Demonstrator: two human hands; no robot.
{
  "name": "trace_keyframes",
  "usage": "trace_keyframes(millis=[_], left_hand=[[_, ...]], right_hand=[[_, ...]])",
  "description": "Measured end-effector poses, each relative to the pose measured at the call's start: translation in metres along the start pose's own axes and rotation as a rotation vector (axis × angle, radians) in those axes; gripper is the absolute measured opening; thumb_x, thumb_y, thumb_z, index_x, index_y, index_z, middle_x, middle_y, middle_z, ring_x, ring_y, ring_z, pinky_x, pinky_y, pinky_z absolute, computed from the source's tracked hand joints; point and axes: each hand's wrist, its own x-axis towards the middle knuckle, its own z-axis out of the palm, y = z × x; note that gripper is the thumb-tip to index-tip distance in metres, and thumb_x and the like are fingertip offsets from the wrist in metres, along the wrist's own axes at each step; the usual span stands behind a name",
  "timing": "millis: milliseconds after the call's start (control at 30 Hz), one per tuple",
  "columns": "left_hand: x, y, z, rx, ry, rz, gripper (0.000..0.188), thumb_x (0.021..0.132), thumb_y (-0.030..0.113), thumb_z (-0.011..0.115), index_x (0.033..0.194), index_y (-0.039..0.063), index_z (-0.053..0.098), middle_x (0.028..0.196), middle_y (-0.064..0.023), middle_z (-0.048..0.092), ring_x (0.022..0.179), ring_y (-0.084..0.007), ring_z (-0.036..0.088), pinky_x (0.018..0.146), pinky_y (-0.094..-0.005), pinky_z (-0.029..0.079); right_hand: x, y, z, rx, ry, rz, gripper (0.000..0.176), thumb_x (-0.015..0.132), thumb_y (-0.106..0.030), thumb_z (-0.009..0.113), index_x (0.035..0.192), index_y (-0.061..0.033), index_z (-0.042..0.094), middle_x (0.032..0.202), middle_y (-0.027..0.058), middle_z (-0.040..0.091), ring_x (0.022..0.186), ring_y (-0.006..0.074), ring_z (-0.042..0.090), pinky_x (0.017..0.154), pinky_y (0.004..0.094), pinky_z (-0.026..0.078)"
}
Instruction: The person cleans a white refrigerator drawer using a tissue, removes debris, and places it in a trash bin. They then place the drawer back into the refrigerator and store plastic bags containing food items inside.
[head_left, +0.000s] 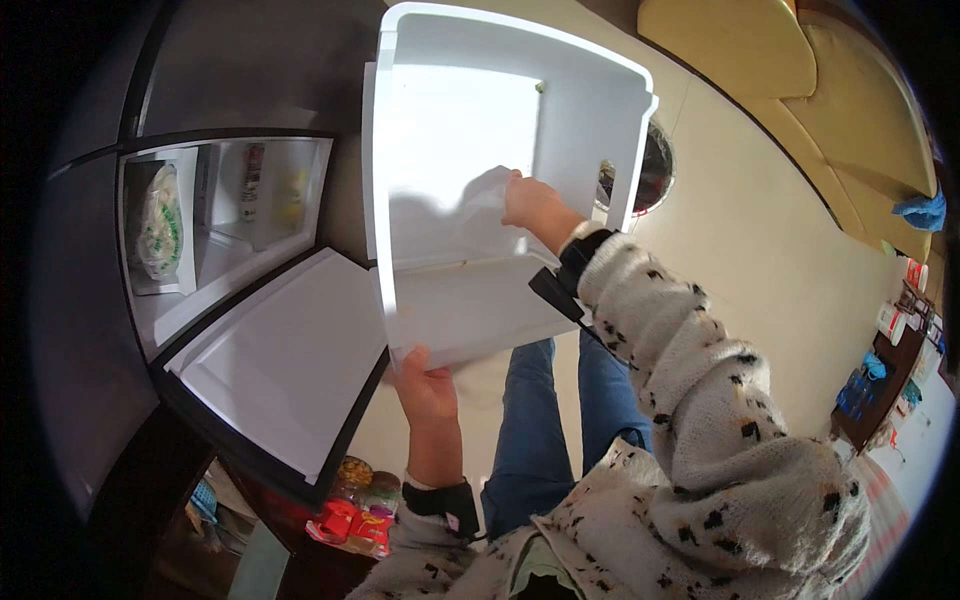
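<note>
A white plastic refrigerator drawer (517, 30) is held up before me, its hollow side facing me. My left hand (427, 386) grips its lower left edge, with the thumb showing on the near side. Inside the drawer, my right hand (536, 206) reaches toward the brightly lit bottom panel. A pale grey patch beside its fingers could be a thin cloth or a shadow; I cannot tell which. Small dark specks mark the drawer's inner corner. To the left, the dark refrigerator's compartment (232, 247) stands open, with a bag of pale food (161, 225) on its shelf.
The white-lined refrigerator door (277, 360) swings out at lower left. Beneath it are red packets (349, 521) and jars (382, 487). A lined waste bin (656, 169) stands behind the drawer. A tan sofa (847, 127) is at upper right, a brown table (877, 390) at far right.
</note>
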Motion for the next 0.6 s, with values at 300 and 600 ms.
trace_keyframes(millis=[300,600], left_hand=[[0.007,0.010,-0.016,-0.027,-0.102,-0.013,0.055,0.071,0.004,0.054,0.124,0.003,0.039,0.119,-0.0086,0.047,0.111,-0.0225,0.047,0.094,-0.0376,0.040],[0.041,0.009,-0.018,-0.009,0.016,0.038,0.054,0.071,0.007,0.058,0.122,0.004,0.041,0.116,-0.0083,0.050,0.107,-0.0243,0.049,0.091,-0.0402,0.043]], right_hand=[[-0.033,-0.014,-0.026,0.050,0.259,-0.133,0.024,0.075,-0.023,0.056,0.088,-0.0044,0.063,0.086,0.0161,0.063,0.084,0.0331,0.060,0.070,0.0383,0.050],[-0.116,0.183,-0.075,0.797,0.822,0.202,0.034,0.066,-0.029,0.068,0.082,0.0009,0.062,0.071,0.0125,0.063,0.068,0.0213,0.063,0.062,0.0314,0.048]])
